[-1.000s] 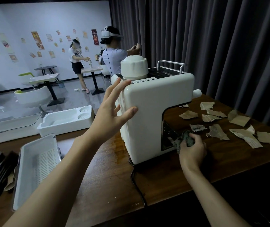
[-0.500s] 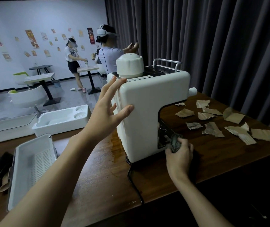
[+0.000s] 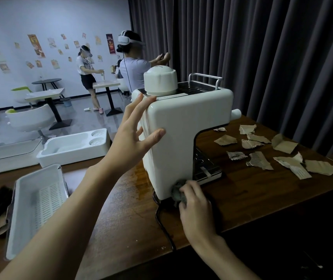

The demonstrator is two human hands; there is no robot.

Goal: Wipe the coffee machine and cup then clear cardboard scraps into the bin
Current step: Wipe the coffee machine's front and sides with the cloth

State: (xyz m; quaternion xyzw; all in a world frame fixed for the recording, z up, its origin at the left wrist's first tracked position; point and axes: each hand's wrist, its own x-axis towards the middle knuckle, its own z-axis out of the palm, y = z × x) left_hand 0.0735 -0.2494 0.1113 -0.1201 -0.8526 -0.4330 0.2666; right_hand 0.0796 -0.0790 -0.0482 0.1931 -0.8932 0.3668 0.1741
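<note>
- The machine (image 3: 183, 138) stands upright near the middle of the counter (image 3: 252, 203). It is a glossy white plastic block with rounded corners and a deep notch cut into its front.
- On its top sits a round, domed white cap (image 3: 160, 79). Beside that is a dark ribbed plate fenced by a bent chrome rail (image 3: 205, 77). A stubby white knob (image 3: 236, 113) pokes out of the far side.
- A slotted metal grille (image 3: 207, 168) lies in the floor of the notch.
- The left hand (image 3: 135, 134) is flat and spread, fingers straight, braced against the machine's upper rear edge with the thumb on the near panel. It grasps nothing.
- The right hand (image 3: 196, 201) is curled round a crumpled grey cloth (image 3: 177, 191), pressing it to the machine's bottom corner where plastic meets wood.
- A black rubbery cord (image 3: 161, 221) loops out from under the base and drops over the near edge.
- Scraps (image 3: 259, 161) of torn brown cardboard lie scattered on the counter to the right, apart from the machine. They are jagged, several show corrugated ribs, and one is folded at an angle.
- The counter is dark grained wood, with a shiny patch just left of the base.
- A white plastic basket (image 3: 36, 203) with a slotted bottom rests at the left end, and beyond it is a moulded white tray (image 3: 74, 146) with two round wells.
- A heavy dark curtain (image 3: 272, 57) hangs behind in deep pleats.
</note>
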